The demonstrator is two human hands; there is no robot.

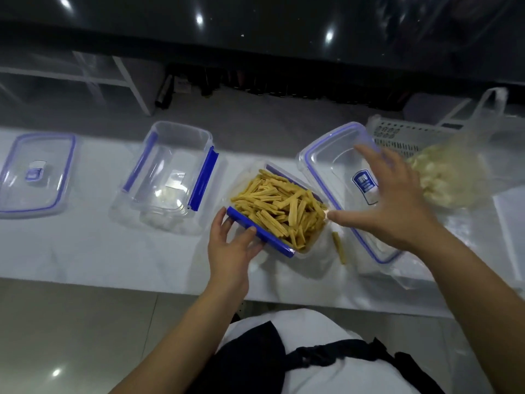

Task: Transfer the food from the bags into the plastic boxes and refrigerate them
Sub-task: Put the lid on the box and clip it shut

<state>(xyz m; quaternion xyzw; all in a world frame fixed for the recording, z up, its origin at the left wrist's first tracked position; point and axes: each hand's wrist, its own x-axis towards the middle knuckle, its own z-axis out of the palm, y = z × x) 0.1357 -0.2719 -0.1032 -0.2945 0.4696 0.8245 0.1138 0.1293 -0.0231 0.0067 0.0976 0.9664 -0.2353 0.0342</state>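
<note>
The white surface point(85, 251) carried an empty clear box point(170, 177), two lids, and a bag of pale food point(446, 177) at the far right. The filled box point(277, 210), heaped with yellow sticks, sat at the centre. The left hand point(231, 245) held its blue latch point(260, 236) in a curled grip. The right hand point(389, 203) spread wide over the nearer lid point(341, 163), holding nothing. One loose stick point(339, 247) lay just beside the box.

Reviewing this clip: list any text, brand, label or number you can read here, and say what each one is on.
No text is readable.
Blue label on the lid under the right hand: print too blurred to read.
Blue label on the far-left lid: too small and blurred.
Sticker inside the empty box: nothing legible.
</note>
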